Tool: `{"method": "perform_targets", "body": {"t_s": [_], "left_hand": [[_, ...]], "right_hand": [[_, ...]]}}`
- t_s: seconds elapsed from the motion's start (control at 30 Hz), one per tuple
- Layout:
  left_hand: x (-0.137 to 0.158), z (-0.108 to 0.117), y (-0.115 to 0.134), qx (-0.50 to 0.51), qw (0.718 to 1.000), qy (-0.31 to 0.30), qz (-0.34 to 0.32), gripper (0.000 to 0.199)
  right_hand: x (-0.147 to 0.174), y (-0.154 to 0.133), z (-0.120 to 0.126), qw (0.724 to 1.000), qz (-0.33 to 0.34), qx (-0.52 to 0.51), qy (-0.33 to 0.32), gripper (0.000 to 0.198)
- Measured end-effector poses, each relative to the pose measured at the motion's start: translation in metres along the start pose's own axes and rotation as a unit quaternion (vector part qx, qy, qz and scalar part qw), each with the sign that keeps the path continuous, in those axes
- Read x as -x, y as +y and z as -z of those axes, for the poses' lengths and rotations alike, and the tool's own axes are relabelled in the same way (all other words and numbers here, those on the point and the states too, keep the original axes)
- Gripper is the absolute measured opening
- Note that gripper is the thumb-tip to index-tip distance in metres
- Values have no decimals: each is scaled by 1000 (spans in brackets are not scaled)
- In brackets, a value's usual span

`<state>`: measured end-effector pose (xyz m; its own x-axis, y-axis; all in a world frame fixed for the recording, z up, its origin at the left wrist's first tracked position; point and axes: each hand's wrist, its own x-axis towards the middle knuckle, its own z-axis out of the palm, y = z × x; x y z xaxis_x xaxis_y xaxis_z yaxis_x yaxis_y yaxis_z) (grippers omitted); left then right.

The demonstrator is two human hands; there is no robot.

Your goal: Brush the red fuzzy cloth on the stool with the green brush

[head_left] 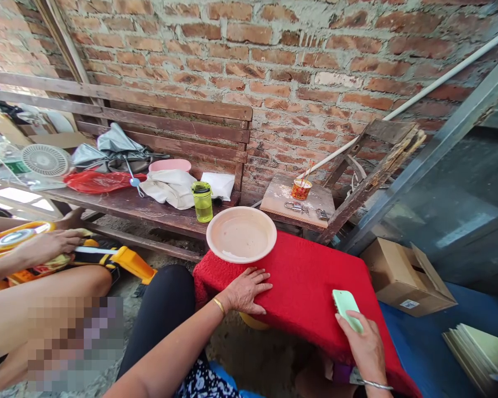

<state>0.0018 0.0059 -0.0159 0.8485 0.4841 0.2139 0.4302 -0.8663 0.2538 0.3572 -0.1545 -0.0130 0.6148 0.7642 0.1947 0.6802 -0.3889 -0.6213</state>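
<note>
My left hand point(248, 291) lies flat with fingers spread on the near edge of a red cloth point(302, 276), just below a pale pink basin point(216, 235) with water in it. On the right part of the cloth, my right hand point(365, 340) grips a mint-green scrubbing brush point(345, 304), a rounded slab with a small hole at its far end. Its underside faces the cloth and is mostly hidden. The red cloth drapes over a low table and hangs down at the front.
A wooden bench point(170, 218) behind holds a green bottle point(202, 202), a fan point(46, 160) and bags. A small stand point(274, 199) bears a paper cup point(301, 189) and metal locks. At right sits a cardboard box point(402, 276). Left, another person's hands point(45, 246) touch a yellow toy point(135, 264).
</note>
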Motion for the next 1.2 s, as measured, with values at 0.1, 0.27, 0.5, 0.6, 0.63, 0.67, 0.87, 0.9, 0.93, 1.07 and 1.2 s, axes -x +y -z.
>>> {"method": "perform_targets", "body": {"t_s": [0.1, 0.27, 0.5, 0.6, 0.63, 0.67, 0.87, 0.9, 0.93, 1.07, 1.2], "left_hand": [[0, 0, 0, 0, 1000, 4, 2, 78], [0, -1, -2, 5, 1000, -13, 1, 80], [0, 1, 0, 10, 1000, -10, 6, 78], [0, 1, 0, 4, 1000, -7, 4, 78], [0, 0, 0, 3, 1000, -6, 4, 78], [0, 0, 0, 2, 1000, -6, 3, 78], [0, 1, 0, 9, 1000, -11, 5, 77], [0, 1, 0, 10, 1000, -11, 5, 77], [0, 1, 0, 9, 1000, -11, 5, 77], [0, 0, 0, 5, 1000, -9, 5, 78], [0, 0, -1, 6, 1000, -6, 4, 79]], "right_hand": [[7, -17, -12, 997, 74, -7, -9, 75], [14, -35, -26, 992, 111, -37, -51, 63], [7, -21, -17, 997, 71, -7, -18, 75], [4, -14, -11, 999, 43, 7, 6, 80], [5, -14, -11, 999, 41, 7, 8, 80], [6, -16, -12, 999, 43, 4, 8, 80], [14, -32, -24, 993, 117, -6, -14, 76], [14, -32, -24, 992, 122, -3, -17, 76], [13, -31, -23, 993, 120, -1, -21, 77], [7, -23, -16, 997, 65, 10, -26, 81], [4, -17, -12, 999, 42, 11, -21, 82]]}}
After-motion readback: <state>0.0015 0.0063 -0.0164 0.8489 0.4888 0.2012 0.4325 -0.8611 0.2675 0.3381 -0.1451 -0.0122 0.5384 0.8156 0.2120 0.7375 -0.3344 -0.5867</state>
